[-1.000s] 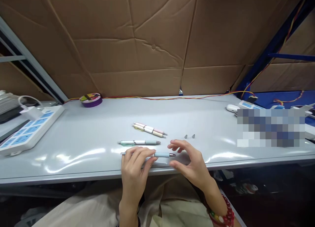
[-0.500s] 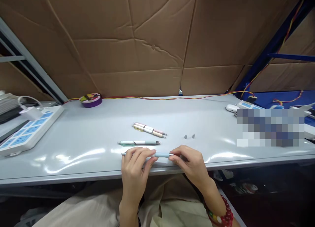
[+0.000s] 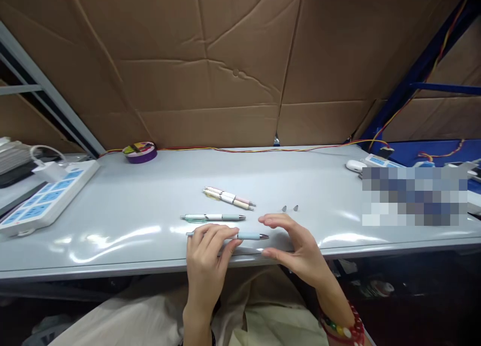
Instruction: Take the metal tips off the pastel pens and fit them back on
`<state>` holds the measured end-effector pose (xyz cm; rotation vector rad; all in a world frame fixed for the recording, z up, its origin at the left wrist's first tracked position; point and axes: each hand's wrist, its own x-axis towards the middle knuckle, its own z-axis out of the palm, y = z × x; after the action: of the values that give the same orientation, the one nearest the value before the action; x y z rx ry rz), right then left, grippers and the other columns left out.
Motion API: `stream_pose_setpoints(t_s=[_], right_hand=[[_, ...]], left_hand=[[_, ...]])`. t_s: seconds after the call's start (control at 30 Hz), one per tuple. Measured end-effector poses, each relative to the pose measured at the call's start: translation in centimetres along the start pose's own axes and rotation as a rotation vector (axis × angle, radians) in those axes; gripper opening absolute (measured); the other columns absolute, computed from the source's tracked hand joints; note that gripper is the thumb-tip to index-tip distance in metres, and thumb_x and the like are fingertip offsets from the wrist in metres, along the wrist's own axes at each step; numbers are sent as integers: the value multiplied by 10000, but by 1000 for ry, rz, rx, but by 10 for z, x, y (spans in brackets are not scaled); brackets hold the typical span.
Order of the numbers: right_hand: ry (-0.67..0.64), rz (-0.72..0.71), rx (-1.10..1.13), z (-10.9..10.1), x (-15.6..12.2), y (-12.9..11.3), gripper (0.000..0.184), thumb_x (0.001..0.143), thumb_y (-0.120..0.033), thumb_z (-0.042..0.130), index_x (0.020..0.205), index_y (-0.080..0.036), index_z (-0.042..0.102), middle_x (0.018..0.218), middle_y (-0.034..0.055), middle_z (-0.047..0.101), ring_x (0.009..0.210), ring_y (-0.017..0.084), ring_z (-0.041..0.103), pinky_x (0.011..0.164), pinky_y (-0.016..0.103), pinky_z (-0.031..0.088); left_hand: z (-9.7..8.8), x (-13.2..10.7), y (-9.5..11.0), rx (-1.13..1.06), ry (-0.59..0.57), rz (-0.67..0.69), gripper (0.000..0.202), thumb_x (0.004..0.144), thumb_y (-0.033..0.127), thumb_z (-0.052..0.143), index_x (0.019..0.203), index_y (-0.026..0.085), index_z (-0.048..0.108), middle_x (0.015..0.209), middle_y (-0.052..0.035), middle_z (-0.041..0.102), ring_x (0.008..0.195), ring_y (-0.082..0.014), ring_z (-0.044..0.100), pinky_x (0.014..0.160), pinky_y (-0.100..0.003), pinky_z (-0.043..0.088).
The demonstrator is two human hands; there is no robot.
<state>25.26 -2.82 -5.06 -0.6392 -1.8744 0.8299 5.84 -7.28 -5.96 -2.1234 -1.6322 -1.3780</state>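
Note:
Near the front edge of the table, my left hand (image 3: 209, 251) grips a light blue pen (image 3: 251, 236) by its barrel, the silver tip pointing right. The fingers hide much of the pen's middle. My right hand (image 3: 296, 246) is open beside the tip, thumb and fingers spread apart and holding nothing. Just beyond the held pen lies a green and white pen (image 3: 214, 217). Farther back, a yellow and white pen (image 3: 228, 199) lies against a pink and white pen (image 3: 240, 199). Two small silver cone-shaped pieces (image 3: 284, 208) rest to their right.
A purple roll of tape (image 3: 141, 154) sits at the back left. White power strips stand at the left (image 3: 48, 198) and the right (image 3: 379, 161). A red and yellow wire (image 3: 233, 150) runs along the back edge, below the cardboard (image 3: 165, 75).
My right hand has let go of the pen's tip end and opened, moving slightly right. The silver tip now shows. My left hand keeps its hold.

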Motion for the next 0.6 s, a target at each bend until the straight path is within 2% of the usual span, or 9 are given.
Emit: stream_pose_setpoints(t_s=[0.1,0.17,0.33,0.43,0.5,0.6], right_hand=[[23,41,-6,3,0,-1,193,831,-164,609,1000,-257,590,893,22,644,831,170,606,733,309,503],[50,40,-47,6,1,-1,152,843,-146,585,957,-246,600,848,14,637,764,152,598,688,291,502],[61,-63,-188,10,3,-1,206,872,-124,532,1036,-242,572,887,29,642,788,152,597,692,292,510],[11,-129,-256,12,3,-1,218,859,-132,559,1051,-235,576,900,40,656,833,169,602,695,300,512],[5,-184,-281,13,3,0,215,852,-122,568,1036,-232,591,865,35,675,787,166,609,669,299,507],[74,-257,-305,15,2,1,202,859,-116,551,1015,-228,615,780,25,687,682,154,608,603,292,492]], left_hand=[[0,0,0,5,0,-8,97,860,204,576,945,239,609,870,-2,664,883,-203,521,762,-331,383],[0,0,0,27,2,-15,90,861,209,575,937,239,614,868,1,667,880,-202,527,756,-328,380],[2,-1,-1,90,19,9,97,865,220,568,942,239,626,858,-8,676,863,-206,539,740,-329,375],[2,-1,-1,21,32,14,98,857,206,579,939,237,622,859,-11,674,860,-203,539,748,-335,396],[1,-2,0,-44,39,-3,103,853,198,582,938,241,622,858,-8,670,859,-198,541,744,-331,412],[-1,-2,0,-95,36,-7,111,842,198,597,933,248,635,847,-2,670,844,-190,554,735,-322,427]])
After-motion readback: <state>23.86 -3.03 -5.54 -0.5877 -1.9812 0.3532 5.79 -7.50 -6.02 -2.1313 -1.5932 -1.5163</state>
